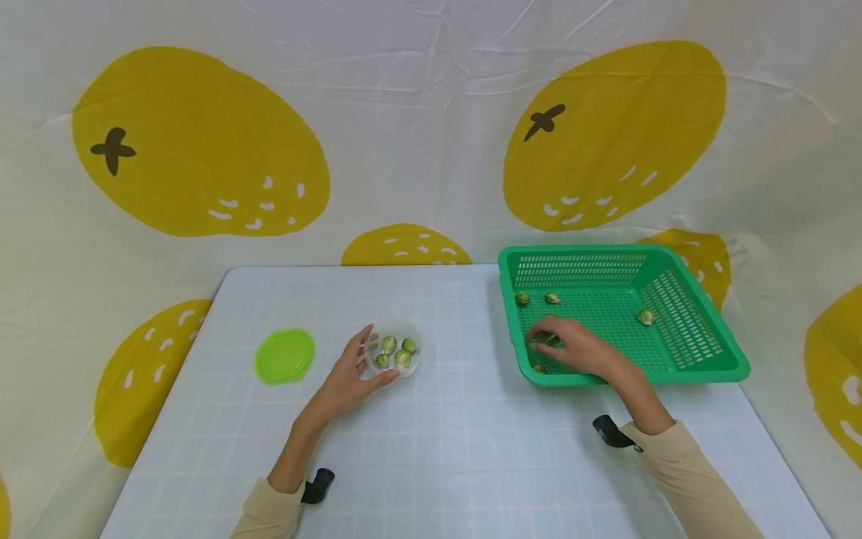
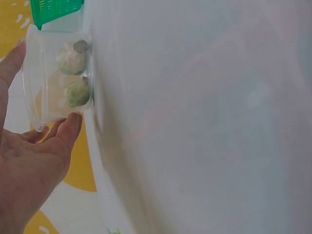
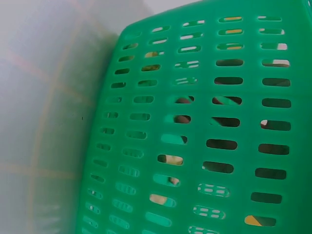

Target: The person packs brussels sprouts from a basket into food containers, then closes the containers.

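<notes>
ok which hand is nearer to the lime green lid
Left. The left hand is just right of the lime green lid, not touching it, gripping the clear plastic cup; the right hand is much farther right, inside the green plastic basket.

Your left hand (image 1: 352, 383) holds a tub (image 1: 397, 332) of sprouts (image 1: 402, 359). Left of the tub lies a lime lid (image 1: 285, 357); right of it, your right hand (image 1: 576, 347) is in a green basket (image 1: 602, 313).

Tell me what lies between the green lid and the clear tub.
In the head view, a bare strip of tabletop lies beside the green lid; then comes the left hand, which grips the clear tub.
</notes>
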Available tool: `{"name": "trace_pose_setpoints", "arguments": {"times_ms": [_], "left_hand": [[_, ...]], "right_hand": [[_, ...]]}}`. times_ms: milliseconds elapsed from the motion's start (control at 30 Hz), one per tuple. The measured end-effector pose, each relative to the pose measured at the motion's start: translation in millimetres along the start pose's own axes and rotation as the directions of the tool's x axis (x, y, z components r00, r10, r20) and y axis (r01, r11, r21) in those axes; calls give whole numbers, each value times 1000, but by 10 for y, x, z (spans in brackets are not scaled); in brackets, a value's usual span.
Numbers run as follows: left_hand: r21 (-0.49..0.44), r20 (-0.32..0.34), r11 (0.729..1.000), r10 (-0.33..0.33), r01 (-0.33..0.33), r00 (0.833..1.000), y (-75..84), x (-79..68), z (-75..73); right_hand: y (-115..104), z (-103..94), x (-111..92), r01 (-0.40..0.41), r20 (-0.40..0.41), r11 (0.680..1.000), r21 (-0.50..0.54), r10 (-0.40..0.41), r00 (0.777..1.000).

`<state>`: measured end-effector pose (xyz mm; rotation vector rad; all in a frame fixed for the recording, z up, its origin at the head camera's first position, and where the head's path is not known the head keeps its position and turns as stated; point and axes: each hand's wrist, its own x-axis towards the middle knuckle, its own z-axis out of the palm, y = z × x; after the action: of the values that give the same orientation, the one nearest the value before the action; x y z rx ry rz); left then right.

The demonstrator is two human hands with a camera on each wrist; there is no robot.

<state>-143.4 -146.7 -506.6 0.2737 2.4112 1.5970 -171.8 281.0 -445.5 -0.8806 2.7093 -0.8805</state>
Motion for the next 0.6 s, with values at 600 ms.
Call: {"name": "trace_pose_setpoints", "arguments": {"times_ms": [600], "left_hand": [[3,-4,1000,7,-7,1000,-10,6,4]], "right_hand": [[97,-30,24,-91,300,980,174,35,953]]}}
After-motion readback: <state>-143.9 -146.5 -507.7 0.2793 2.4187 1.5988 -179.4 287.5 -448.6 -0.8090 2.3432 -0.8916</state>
